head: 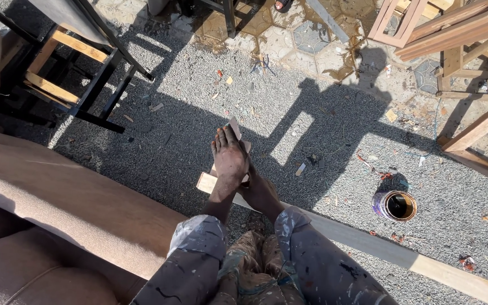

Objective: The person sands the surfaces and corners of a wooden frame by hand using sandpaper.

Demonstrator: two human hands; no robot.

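Plank [368,244] — pale, long, flat on gravel [458,186]

An outdoor carpentry and furniture workshop, set on sunlit gravel ground [199,113] that gives way to patterned paving at twelve o'clock. Unfinished wooden frames [453,34] stack up at two o'clock, a black-painted chair frame [80,68] stands at ten, and a bare plank [379,251] runs toward five. An open tin of varnish or paint [396,205] sits at four, with wood scraps scattered about.
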